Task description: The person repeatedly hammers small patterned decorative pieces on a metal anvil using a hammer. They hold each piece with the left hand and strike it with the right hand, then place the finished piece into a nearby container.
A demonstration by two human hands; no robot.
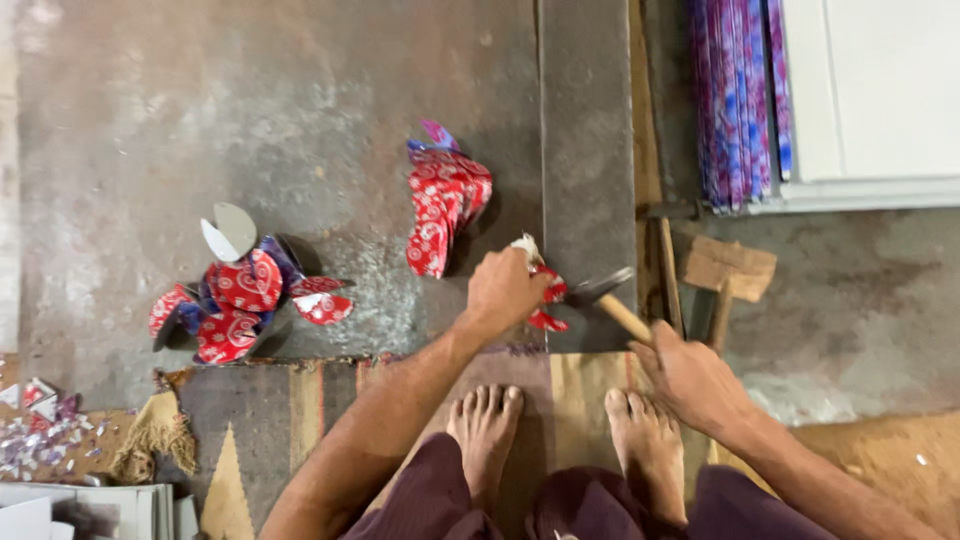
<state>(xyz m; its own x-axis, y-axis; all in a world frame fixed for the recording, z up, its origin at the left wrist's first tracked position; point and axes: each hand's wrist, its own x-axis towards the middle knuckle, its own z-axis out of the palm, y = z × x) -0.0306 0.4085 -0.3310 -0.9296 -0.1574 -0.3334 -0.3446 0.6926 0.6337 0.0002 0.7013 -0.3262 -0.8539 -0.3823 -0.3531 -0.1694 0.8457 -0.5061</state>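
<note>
My left hand (503,288) grips a small stack of red patterned cut pieces (547,292) and presses it against the edge of a long grey metal bar (588,150) on the floor. My right hand (690,378) holds a hammer by its wooden handle (626,318); the metal head (600,287) rests right beside the stack. My two bare feet (485,425) (645,440) rest on a woven mat just below.
A pile of red patterned pieces (445,205) lies left of the bar. A heap of round red cut-outs (245,295) sits further left. A wooden mallet (725,272) lies right of the bar. Purple printed sheets (738,100) stand by a white panel (880,95). Paper scraps (40,430) litter the lower left.
</note>
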